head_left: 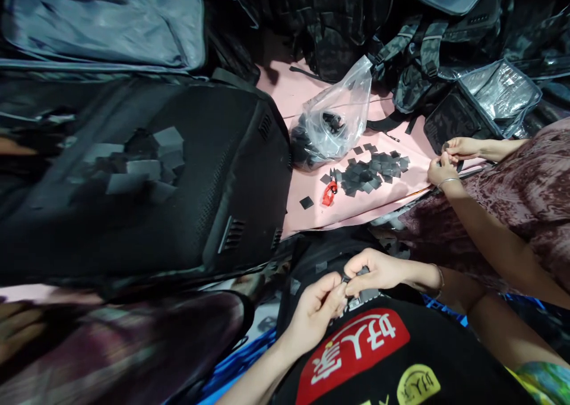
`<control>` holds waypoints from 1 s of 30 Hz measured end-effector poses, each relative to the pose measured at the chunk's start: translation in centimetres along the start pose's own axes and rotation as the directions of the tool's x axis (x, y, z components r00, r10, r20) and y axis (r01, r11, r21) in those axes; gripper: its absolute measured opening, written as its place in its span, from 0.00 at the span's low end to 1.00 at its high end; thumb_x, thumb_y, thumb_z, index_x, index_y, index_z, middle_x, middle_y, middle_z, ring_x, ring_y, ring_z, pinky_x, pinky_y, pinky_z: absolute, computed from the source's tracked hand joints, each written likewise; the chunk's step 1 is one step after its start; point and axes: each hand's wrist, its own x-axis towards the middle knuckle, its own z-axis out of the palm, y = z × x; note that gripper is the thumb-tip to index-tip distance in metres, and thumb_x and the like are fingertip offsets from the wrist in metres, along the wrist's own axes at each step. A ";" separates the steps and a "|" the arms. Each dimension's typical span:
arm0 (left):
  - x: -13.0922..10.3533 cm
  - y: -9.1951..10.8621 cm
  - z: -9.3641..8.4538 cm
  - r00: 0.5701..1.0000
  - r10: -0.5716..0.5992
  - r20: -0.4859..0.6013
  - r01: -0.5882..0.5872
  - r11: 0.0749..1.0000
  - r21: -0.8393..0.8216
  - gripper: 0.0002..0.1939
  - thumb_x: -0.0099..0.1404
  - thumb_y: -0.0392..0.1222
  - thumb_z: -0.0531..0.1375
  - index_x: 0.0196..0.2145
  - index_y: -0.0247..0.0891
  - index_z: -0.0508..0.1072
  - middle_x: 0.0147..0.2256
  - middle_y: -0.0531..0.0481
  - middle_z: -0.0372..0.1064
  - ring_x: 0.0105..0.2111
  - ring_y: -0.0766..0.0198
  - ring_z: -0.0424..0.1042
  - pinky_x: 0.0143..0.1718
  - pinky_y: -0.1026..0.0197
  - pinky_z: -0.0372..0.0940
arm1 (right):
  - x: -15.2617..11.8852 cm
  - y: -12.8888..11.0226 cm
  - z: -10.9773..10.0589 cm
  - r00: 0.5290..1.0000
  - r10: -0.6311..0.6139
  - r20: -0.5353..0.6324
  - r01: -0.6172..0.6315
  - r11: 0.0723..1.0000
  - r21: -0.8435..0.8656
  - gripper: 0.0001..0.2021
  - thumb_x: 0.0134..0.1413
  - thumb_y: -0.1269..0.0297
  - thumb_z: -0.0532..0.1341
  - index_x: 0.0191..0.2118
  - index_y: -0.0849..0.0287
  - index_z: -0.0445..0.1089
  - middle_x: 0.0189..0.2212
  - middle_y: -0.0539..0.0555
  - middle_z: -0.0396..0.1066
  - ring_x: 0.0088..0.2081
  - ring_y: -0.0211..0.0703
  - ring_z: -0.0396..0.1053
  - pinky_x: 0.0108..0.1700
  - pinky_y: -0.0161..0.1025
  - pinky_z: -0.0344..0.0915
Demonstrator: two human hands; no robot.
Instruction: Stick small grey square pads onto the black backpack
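My left hand (318, 310) and my right hand (374, 271) meet in front of my body, fingertips pinched together. Between them is a small dark piece (344, 278), mostly hidden by the fingers, so its exact kind cannot be told. Just below lies the black apron (427, 345) with a red printed panel. Ahead, on the pink surface (312, 218), is a spread of small black square pieces (367, 172). A red object (329, 193) lies at the near left end of that spread, and one loose black square (307, 202) sits apart.
Behind the squares stands a clear plastic bag (333, 129) with dark contents. A large black bag (214, 173) fills the left, with several dark squares (143, 168) on top. At right, another person's hands (449, 160) work close to an open silver-lined bag (478, 105).
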 end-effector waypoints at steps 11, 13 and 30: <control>0.5 1.9 -2.4 0.969 -0.077 0.234 0.071 0.997 0.034 0.23 0.59 0.60 0.55 0.21 0.35 0.62 0.16 0.55 0.56 0.17 0.71 0.53 0.21 0.65 0.51 | -0.3 0.0 -0.7 0.980 0.078 0.182 -0.109 0.980 0.167 0.21 0.47 0.48 0.61 0.25 0.65 0.67 0.21 0.48 0.64 0.24 0.32 0.59 0.28 0.31 0.57; 1.6 1.4 -3.1 0.995 0.015 0.097 -0.020 0.998 0.058 0.22 0.62 0.58 0.51 0.25 0.35 0.66 0.18 0.53 0.60 0.20 0.68 0.59 0.24 0.64 0.56 | 0.1 0.6 -0.7 0.999 0.046 -0.028 -0.043 0.994 0.104 0.20 0.50 0.49 0.59 0.25 0.65 0.67 0.21 0.48 0.64 0.25 0.33 0.59 0.29 0.31 0.56; 3.6 -0.5 -2.9 0.919 0.016 -0.395 -0.069 0.991 -0.119 0.15 0.53 0.50 0.62 0.23 0.33 0.70 0.16 0.54 0.63 0.15 0.70 0.59 0.19 0.65 0.58 | 1.7 1.9 -0.2 0.976 -0.100 -0.195 0.107 0.994 0.030 0.15 0.56 0.57 0.55 0.29 0.64 0.66 0.23 0.48 0.60 0.25 0.33 0.56 0.28 0.31 0.54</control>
